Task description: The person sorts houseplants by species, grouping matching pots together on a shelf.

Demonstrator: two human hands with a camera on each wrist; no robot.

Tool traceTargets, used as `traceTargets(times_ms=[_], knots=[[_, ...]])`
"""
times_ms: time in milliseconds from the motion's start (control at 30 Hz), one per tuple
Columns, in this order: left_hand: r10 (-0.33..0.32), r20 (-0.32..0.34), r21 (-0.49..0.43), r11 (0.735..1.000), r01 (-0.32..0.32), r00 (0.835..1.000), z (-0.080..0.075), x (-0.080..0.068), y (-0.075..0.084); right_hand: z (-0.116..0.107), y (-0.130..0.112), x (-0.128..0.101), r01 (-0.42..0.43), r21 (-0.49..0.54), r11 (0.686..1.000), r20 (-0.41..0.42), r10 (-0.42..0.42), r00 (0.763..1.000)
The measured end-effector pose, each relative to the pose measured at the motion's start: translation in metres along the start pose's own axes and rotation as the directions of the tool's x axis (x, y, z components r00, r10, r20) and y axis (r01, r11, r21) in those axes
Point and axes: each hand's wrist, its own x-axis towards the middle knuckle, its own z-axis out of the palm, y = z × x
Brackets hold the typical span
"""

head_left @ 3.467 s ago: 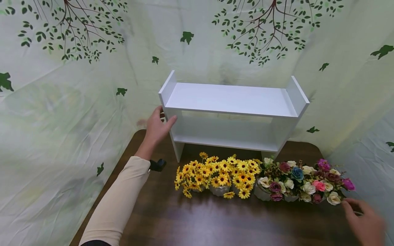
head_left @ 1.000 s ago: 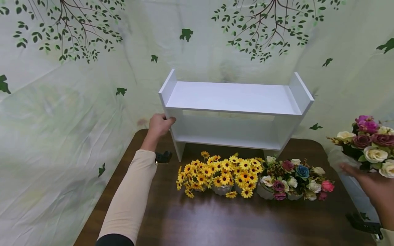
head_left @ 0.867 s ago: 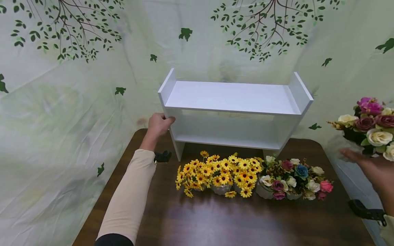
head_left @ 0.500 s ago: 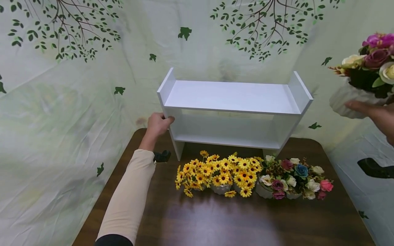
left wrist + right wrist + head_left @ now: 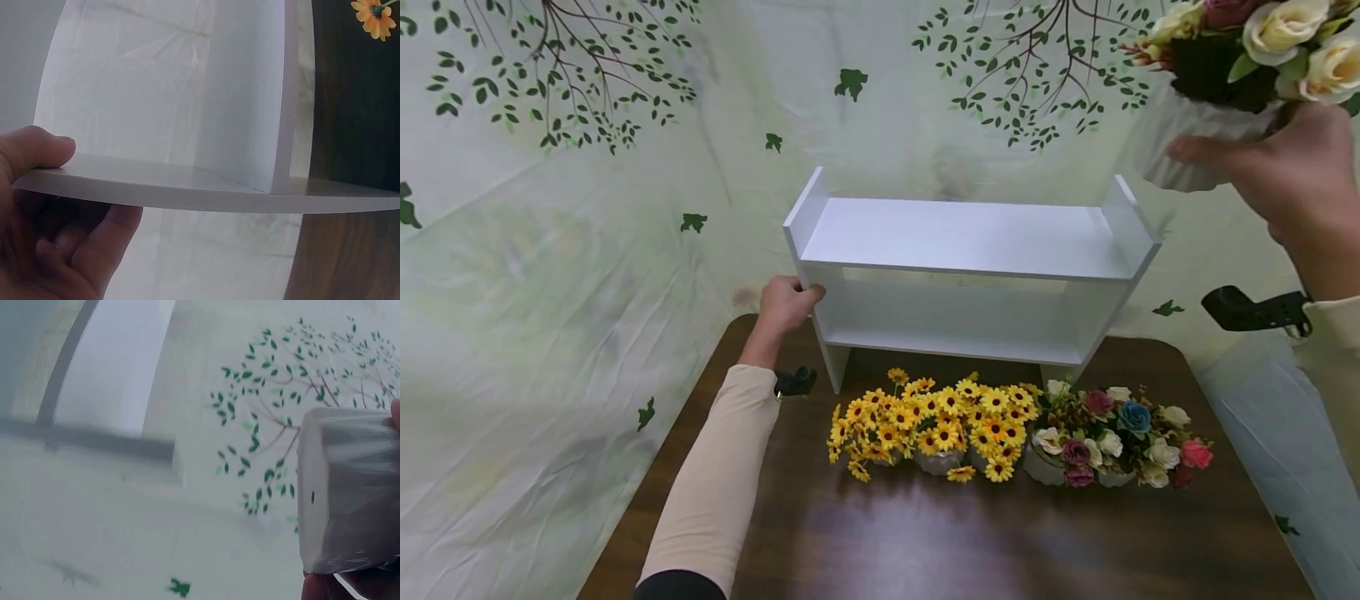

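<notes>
My right hand [image 5: 1292,167] has carried the white pot of mixed roses [image 5: 1195,142] up from table height at the right edge to a position above and just right of the white two-tier shelf [image 5: 970,242]; a second ago the pot hung lower, beside the table. My fingers are curled round the pot's ribbed wall, and the right wrist view shows its flat base [image 5: 347,500] clear of any surface. My left hand [image 5: 784,305] has not moved: thumb on top and fingers curled beneath, it grips the left end panel of the shelf [image 5: 187,187], steadying it. On the dark wooden table [image 5: 925,542], the yellow daisy pots [image 5: 932,425] and the second rose pot [image 5: 1112,442] remain in a row in front of the shelf, untouched. Judged from this, the lift is complete and the pot is poised over the top tier, which stands bare.
</notes>
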Motion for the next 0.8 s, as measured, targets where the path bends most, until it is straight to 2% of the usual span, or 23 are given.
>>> traceTargets(times_ms=[100,233,433,667,800], knots=[[0.005,0.0,0.006,1.0,-0.005,1.0,-0.001,0.0,-0.001,0.017,-0.01,0.003,-0.03,0.075,0.997,0.065,0.025,0.998],[0.004,-0.001,0.008,1.0,-0.004,1.0,-0.001,-0.001,-0.001,0.038,-0.018,0.003,-0.093,0.103,0.99,0.143,0.078,0.987],[0.003,-0.005,-0.006,1.0,-0.003,1.0,0.0,-0.002,-0.001,0.071,-0.024,-0.001,-0.11,0.102,0.989,0.207,0.087,0.974],[0.003,-0.012,0.007,1.0,-0.003,1.0,-0.001,-0.001,-0.002,0.117,-0.029,-0.009,-0.176,0.107,0.979,0.273,0.141,0.952],[-0.008,-0.004,0.004,1.0,0.008,1.0,-0.002,-0.002,-0.002,0.141,-0.03,-0.015,-0.174,0.097,0.98,0.301,0.137,0.944]])
